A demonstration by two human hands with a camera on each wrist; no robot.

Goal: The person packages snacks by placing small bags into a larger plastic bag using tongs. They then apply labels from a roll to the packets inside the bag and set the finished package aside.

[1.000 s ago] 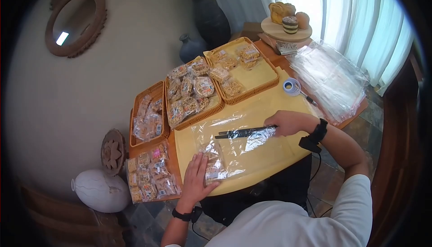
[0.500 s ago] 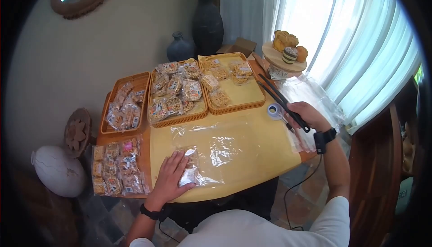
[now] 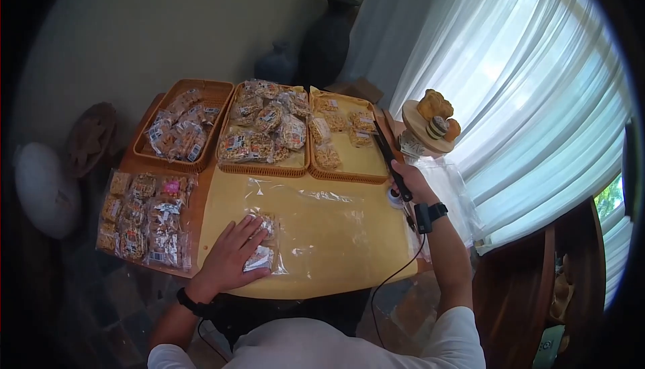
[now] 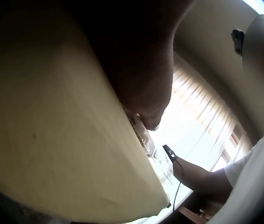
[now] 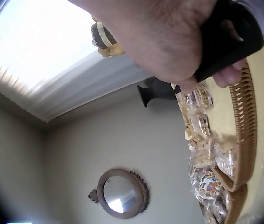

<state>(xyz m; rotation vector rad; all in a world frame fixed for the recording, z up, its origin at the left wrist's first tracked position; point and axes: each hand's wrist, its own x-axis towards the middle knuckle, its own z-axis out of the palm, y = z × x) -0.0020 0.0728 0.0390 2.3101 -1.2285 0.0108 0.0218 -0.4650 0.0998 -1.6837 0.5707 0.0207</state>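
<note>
The left hand (image 3: pixel 229 259) lies spread on wrapped snack pieces (image 3: pixel 261 257) at the left end of a clear plastic bag (image 3: pixel 329 234), which lies flat on yellow paper. Curled round black tongs (image 3: pixel 392 158), the right hand (image 3: pixel 412 182) is at the table's right side, beside a roll of tape (image 3: pixel 394 197). In the right wrist view the same hand (image 5: pixel 164 42) grips the black handle (image 5: pixel 229 39). Darkness covers most of the left hand (image 4: pixel 143 100) in the left wrist view, where a shiny wrapper (image 4: pixel 142 135) shows under its fingertips.
Three wicker trays (image 3: pixel 262 169) of wrapped snacks stand along the back. A filled clear bag (image 3: pixel 144 218) lies at the left. At the right are a stand (image 3: pixel 420 127) with bread and a stack of clear bags (image 3: pixel 447 187). A cable (image 3: pixel 376 295) hangs from the right wrist.
The right hand has carried the tongs off the clear bag to the table's right side, turning them to point away. The left hand stays on the snack pieces. The head view has shifted.
</note>
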